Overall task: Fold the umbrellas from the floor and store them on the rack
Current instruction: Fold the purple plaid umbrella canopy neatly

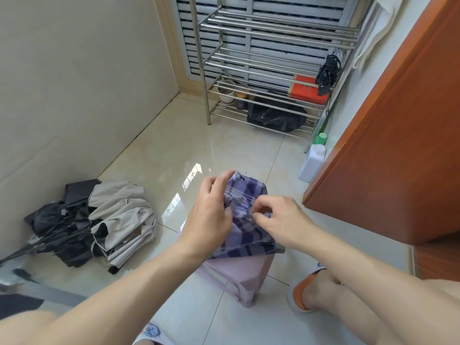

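Pinching purple plaid umbrella [245, 220] fabric at frame centre with right hand [278, 220]; left hand [209, 215] gripping its side.

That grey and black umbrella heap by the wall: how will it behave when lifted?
The grey and black umbrella is probably floppy: its cloth lies crumpled in loose folds. The thin ribs sticking out may snag or splay. It likely won't roll, being slumped flat on the floor.
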